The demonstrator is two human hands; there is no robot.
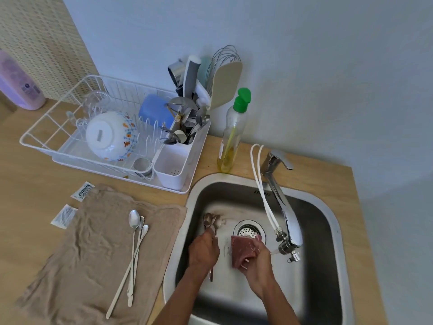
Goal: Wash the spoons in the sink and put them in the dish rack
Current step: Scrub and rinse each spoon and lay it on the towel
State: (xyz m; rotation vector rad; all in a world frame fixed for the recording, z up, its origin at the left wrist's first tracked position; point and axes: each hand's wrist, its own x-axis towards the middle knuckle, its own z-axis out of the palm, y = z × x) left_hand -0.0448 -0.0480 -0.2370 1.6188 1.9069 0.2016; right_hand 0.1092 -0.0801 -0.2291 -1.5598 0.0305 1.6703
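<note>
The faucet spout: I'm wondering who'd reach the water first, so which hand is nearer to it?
Right. The right hand, gripping the red cloth, sits just left of the faucet spout. The left hand, holding a spoon, is farther left across the sink.

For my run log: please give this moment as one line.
left hand: holds spoon | right hand: holds sponge | place: sink | rack: not yet
</note>
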